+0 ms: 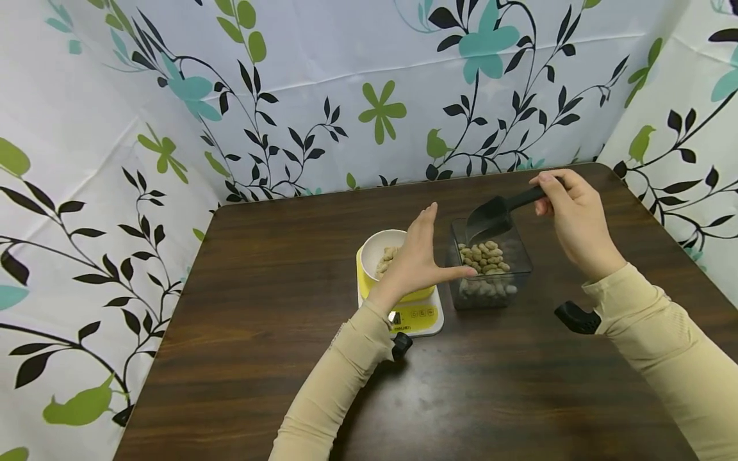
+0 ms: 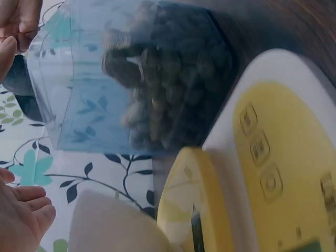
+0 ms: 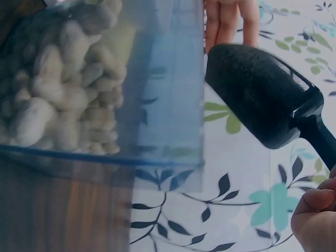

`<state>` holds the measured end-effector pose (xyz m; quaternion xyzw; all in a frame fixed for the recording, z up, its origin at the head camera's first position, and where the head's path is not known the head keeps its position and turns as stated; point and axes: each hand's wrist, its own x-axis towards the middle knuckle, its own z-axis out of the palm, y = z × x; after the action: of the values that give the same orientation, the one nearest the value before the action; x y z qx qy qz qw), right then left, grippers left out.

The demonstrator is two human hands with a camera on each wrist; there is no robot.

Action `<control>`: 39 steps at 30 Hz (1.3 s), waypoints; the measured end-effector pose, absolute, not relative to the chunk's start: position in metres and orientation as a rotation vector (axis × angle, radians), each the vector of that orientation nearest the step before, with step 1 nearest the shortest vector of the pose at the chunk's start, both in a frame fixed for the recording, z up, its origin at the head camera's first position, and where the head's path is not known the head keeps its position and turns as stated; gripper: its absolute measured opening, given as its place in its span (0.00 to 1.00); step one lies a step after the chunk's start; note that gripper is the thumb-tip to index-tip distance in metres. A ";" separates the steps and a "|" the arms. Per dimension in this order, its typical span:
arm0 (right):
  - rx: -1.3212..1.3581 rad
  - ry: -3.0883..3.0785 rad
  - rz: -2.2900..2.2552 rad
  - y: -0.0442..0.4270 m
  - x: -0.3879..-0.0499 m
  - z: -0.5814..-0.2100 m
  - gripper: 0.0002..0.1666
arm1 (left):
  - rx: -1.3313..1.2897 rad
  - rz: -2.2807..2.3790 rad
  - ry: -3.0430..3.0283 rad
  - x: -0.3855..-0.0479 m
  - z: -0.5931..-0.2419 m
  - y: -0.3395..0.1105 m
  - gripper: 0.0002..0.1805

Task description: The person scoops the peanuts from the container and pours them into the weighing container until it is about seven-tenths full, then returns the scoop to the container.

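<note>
Head view, left hand (image 1: 416, 257) spread, right hand (image 1: 581, 221) pinching scoop (image 1: 490, 218), brown table (image 1: 259, 307), leaf-patterned cloth (image 1: 323, 61)

A screened-off setup (home or studio, I cannot tell): leaf-and-bird-print sheets (image 1: 334, 57) flank a wood-grain worktop (image 1: 271, 301).

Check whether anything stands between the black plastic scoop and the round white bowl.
In the head view, the left grip, spread open, lies across the straight line from the black plastic scoop to the round white bowl. I see nothing else clearly in the way.
</note>
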<state>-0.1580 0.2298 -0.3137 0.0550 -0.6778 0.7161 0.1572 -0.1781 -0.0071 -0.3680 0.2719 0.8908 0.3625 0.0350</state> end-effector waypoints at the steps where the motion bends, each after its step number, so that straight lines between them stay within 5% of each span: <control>1: 0.141 -1.960 2.031 0.233 -0.157 -0.316 0.14 | 0.841 1.114 2.728 -0.177 -0.368 -0.004 0.66; 9: 0.009 -2.423 1.359 0.243 -0.151 -0.328 0.14 | 0.890 1.020 2.722 -0.170 -0.377 0.023 0.66; 17: 0.375 -2.546 0.760 0.231 -0.152 -0.335 0.17 | 0.876 1.003 2.745 -0.168 -0.382 0.032 0.65; 34: 0.796 -2.490 0.395 0.218 -0.161 -0.344 0.03 | 0.852 1.070 2.751 -0.167 -0.384 0.031 0.64; 39: 0.786 -2.570 0.464 0.223 -0.163 -0.351 0.06 | 0.867 1.084 2.746 -0.168 -0.384 0.030 0.64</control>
<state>-0.1631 0.2229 -0.3514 0.2820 -0.9221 0.1666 0.2058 -0.1682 0.0300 -0.3843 0.2816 0.8919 0.3523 0.0325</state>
